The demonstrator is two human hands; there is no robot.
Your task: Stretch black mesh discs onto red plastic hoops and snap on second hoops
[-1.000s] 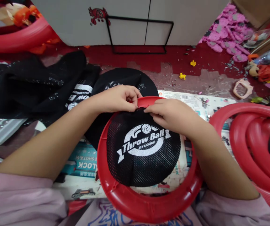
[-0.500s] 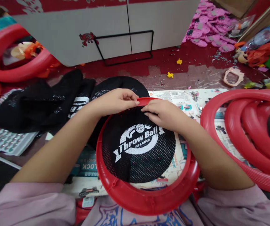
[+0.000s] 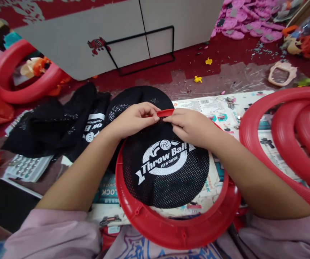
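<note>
A red plastic ring [image 3: 176, 233] with pegs along its inner face lies in front of me. Over its opening rests a round black mesh net [image 3: 168, 190] printed "Throw Ball" in white. At the ring's far rim, my left hand [image 3: 140, 117] pinches the net's edge between thumb and fingers. My right hand [image 3: 189, 126] has its fingertips closed on the same edge, just to the right. The net's near edge lies loose inside the ring, which shows a gap there. Exactly how the edge sits on the pegs is hidden by the fingers.
More black nets [image 3: 63, 118] are heaped at the left. Several red rings [image 3: 254, 144] overlap on the right, and another red ring [image 3: 2, 82] stands far left. Printed cardboard [image 3: 192, 104] covers the work surface. A white board [image 3: 117, 39] is at the back, beside pink parts [image 3: 236, 21].
The view has shifted a little. My right fingertips have moved closer to the far rim along the net's edge; my left hand stays pinched there.
</note>
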